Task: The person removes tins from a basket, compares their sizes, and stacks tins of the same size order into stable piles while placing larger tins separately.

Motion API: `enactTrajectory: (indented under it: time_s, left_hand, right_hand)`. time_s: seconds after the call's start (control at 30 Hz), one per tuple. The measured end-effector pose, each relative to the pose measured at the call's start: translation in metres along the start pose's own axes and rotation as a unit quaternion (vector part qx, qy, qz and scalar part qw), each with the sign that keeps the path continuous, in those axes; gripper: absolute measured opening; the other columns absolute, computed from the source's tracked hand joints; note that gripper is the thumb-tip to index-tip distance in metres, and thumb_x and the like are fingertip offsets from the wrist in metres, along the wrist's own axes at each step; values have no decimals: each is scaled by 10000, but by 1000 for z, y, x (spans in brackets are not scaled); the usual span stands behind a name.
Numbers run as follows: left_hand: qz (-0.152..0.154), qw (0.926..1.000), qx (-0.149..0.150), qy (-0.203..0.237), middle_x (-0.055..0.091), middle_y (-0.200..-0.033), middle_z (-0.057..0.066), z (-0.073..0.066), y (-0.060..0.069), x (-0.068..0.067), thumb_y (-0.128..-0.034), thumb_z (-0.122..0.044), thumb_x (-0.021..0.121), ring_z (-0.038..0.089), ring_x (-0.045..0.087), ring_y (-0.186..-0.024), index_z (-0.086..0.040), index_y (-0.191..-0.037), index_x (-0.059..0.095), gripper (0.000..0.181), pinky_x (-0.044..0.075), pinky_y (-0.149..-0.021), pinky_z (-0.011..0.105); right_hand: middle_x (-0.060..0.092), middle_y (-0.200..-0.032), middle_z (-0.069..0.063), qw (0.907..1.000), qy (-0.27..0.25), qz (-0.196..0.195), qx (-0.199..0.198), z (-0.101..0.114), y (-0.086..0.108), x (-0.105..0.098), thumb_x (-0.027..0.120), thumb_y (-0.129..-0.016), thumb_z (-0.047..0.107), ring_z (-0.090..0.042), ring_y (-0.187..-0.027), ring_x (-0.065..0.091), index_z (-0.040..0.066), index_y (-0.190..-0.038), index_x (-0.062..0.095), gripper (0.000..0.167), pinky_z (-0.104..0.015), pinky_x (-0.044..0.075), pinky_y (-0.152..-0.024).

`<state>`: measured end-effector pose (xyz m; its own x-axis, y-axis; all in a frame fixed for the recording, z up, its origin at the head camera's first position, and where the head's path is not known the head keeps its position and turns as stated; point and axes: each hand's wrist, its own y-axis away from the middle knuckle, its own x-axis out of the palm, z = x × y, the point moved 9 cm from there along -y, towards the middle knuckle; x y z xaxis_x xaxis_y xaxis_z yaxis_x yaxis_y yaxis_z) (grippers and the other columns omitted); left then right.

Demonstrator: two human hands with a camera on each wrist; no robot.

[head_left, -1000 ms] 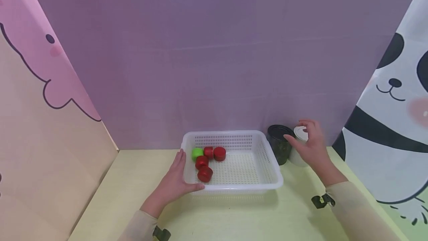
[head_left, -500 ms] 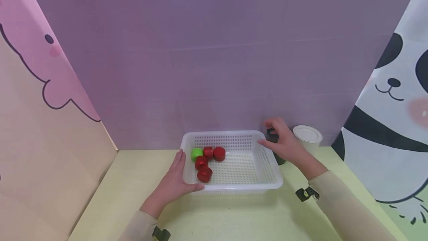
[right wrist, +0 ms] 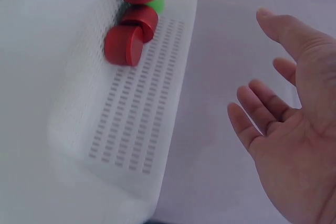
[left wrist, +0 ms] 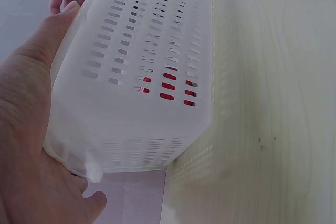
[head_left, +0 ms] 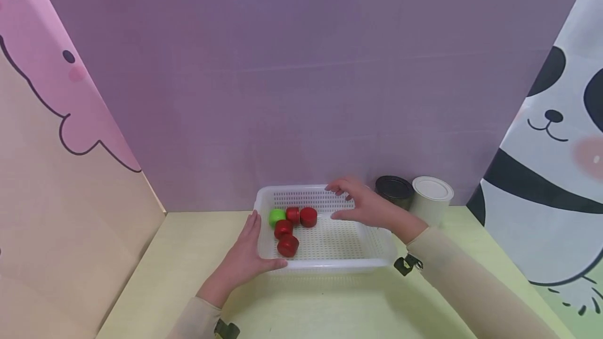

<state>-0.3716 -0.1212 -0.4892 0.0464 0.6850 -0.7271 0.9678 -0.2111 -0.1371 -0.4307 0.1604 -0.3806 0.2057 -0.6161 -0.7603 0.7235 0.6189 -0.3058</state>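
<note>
Head view: left hand (head_left: 242,256) grips white basket (head_left: 334,263); right hand (head_left: 365,207), wide, probably for picking, should narrow on nine-o'clock red cylinder (head_left: 308,217).

- Could read no text, label, brand, number or sign in any view.
- Found none legible on the dark can (head_left: 394,187), white can (head_left: 432,190), basket (head_left: 330,264) or red pieces (head_left: 288,246).

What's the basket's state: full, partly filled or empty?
The basket is partly filled: four red pieces and one green piece sit at head-view left; slotted floor shows beyond them.
</note>
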Motion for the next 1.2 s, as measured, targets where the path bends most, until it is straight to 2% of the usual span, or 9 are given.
enactTrajectory:
  time_s: [0.1,0.37,0.6,0.73,1.03,1.2]
  left_hand:
    - [8,10000,-5,7,82,-1854,156,1,0,0,-778,-623,961,409,143,-1693,-4,-1757,161,1407,368,-1251,644]
    - [2,10000,-28,78,86,-1854,157,1,1,1,-784,-586,971,428,177,-1682,-4,-1757,170,1388,385,-1232,665]
    - [41,10000,-24,38,80,-1858,134,4,-1,2,-769,-646,955,402,173,-1689,-30,-1765,167,1411,385,-1235,660]
    - [29,10000,42,36,84,-1855,149,3,-1,2,-775,-631,959,409,180,-1685,-24,-1764,165,1406,381,-1238,662]
    - [5,9999,133,34,75,-1854,154,3,-3,2,-776,-632,960,406,188,-1683,-14,-1761,149,1417,394,-1239,649]
    - [3,9999,101,65,62,-1856,144,4,-2,1,-778,-613,969,402,184,-1684,-21,-1763,144,1415,393,-1240,642]
  right_hand:
    - [640,-1391,-56,9995,-53,300,-91,3,-8,13,931,-921,202,-353,-1268,606,95,-1455,623,626,-640,540,-1068]
    - [601,-1496,-70,9920,-146,1205,344,10,-23,44,913,-940,279,-352,-1346,598,201,-1542,601,682,-586,567,-1090]
    - [633,-1470,25,9880,-146,1513,262,18,-38,58,917,-936,241,-214,-1323,614,213,-1506,636,637,-512,581,-1082]
    - [643,-1453,57,9850,-263,1685,278,18,-45,68,930,-924,227,-189,-1316,619,251,-1502,641,647,-507,583,-1090]
    - [648,-1466,-136,9742,-208,2248,-36,23,-59,96,894,-937,90,-351,-1332,601,160,-1486,657,602,-582,551,-1123]
    - [677,-1369,-116,9682,-4,2502,0,21,-64,111,897,-936,80,-337,-1238,609,115,-1428,685,537,-506,585,-1064]
